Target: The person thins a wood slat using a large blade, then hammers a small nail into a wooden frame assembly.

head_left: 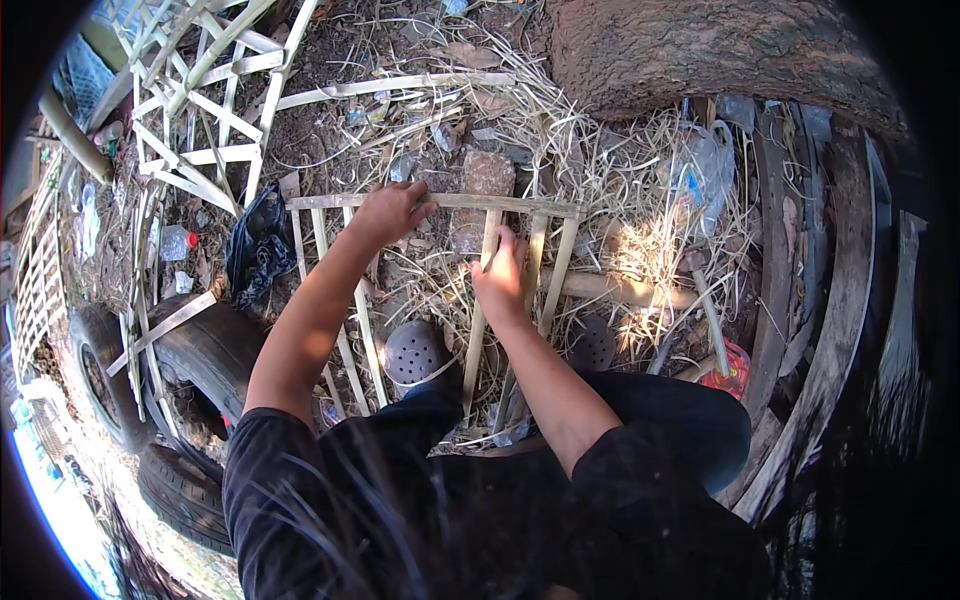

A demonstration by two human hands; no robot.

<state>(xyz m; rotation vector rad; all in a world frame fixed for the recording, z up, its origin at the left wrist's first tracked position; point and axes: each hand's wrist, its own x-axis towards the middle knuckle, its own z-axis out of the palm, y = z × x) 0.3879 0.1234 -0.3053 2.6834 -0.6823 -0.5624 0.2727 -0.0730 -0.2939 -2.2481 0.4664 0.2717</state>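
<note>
In front of me lies a frame of split bamboo, its thin crossbar (460, 201) at the far side and several lengthwise slats running toward me. My left hand (390, 212) is closed over the crossbar, left of its middle. Lower and to the right, my right hand (503, 280) wraps round one bamboo slat (475, 362) just below where it meets the bar. A rough brick-like block (489, 174) shows beneath and beyond the crossbar. My grey perforated clogs, left (412, 350) and right (592, 343), stand among the slats and beside them.
Bamboo shavings cover the ground. A round wooden piece (625, 289) and a hammer-like tool (712, 318) lie at the right. A woven bamboo lattice (215, 95) is at far left, above old tyres (200, 345). A thick trunk (720, 55) crosses the far right; planks (835, 310) line the right side.
</note>
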